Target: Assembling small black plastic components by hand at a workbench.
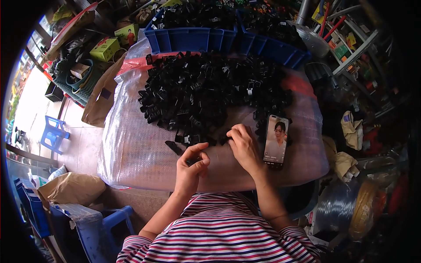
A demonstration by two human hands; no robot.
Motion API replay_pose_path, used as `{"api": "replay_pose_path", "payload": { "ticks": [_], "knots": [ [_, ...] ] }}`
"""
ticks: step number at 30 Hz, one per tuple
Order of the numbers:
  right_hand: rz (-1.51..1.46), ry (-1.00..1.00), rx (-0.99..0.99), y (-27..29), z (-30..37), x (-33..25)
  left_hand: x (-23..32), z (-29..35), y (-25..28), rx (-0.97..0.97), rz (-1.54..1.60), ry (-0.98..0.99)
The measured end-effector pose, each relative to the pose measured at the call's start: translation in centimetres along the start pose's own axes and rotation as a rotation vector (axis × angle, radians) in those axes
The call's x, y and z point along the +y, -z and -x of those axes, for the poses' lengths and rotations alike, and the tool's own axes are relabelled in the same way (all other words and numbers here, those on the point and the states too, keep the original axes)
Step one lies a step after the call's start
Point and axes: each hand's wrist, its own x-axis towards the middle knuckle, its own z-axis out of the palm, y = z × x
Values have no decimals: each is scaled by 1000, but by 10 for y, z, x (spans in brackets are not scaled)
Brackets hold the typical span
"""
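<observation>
A large heap of small black plastic parts (188, 92) lies on a woven-plastic-covered surface (144, 168) in front of me. My left hand (189, 168) is curled at the near side of the heap, with a small dark piece (189, 162) showing between thumb and fingers. To its right, my right hand (244, 147) has its fingertips pinched at the heap's near edge, on a black plastic part mostly hidden by the fingers. One long black part (174, 147) lies apart, just beyond my left hand. A phone (275, 142) showing a video rests right of my right hand.
Two blue crates, the left (190, 40) and the right (274, 50), hold more black parts behind the heap. A blue stool (55, 133) stands at far left. Spools of clear line (337, 206) are at lower right, below a metal rack (351, 41).
</observation>
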Motion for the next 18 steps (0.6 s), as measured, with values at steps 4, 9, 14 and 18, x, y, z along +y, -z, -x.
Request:
{"api": "replay_pose_path", "payload": {
  "ticks": [4,9,14,18],
  "knots": [
    [-300,-14,-16,16,-1,-22,3,0,-7,84,-318,-146],
    [-581,-27,-308,44,-15,-41,5,-5,3,-64,-148,-26],
    [705,-9,-181,40,-54,54,4,-8,2,-23,-83,-41],
    [671,-43,-162,21,-64,65,-1,-6,8,-38,-83,-43]
  ]
}}
